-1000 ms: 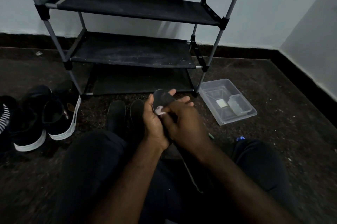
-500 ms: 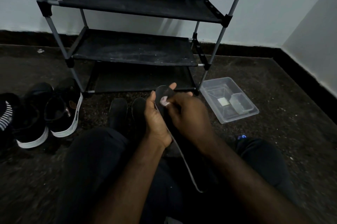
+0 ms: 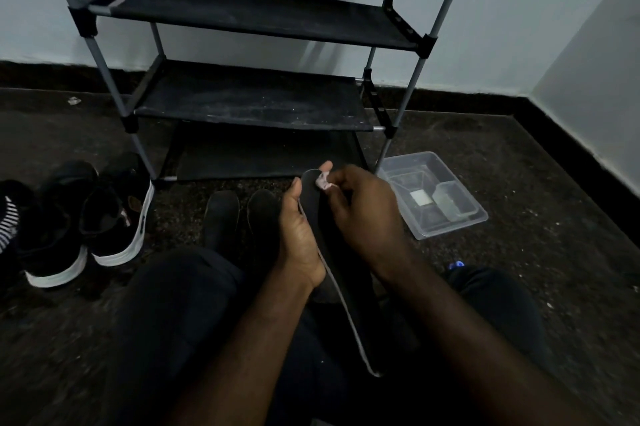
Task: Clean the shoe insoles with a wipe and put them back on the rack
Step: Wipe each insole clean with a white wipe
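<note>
Ahead against the wall, the rack (image 3: 249,113), black fabric shelves on grey poles. To its left on the floor, shoes (image 3: 114,217); to its right, a clear tub (image 3: 433,197). Just before the rack, two insoles (image 3: 221,217) side by side on the floor (cleaned or not, cannot tell). Over the lap, a third insole (image 3: 346,273), long and dark, toe end tilted up toward the rack. Gripped near the toe by the left hand (image 3: 299,235), thumb along one edge, fingers curled behind. Pinched in the right hand (image 3: 363,214), a small balled wipe (image 3: 322,181), pressed onto the toe end. To wipe well: brace firmly from behind, drag long overlapping strokes from toe down to heel, turn the wipe to a fresh face, then flip for the underside before shelving.
</note>
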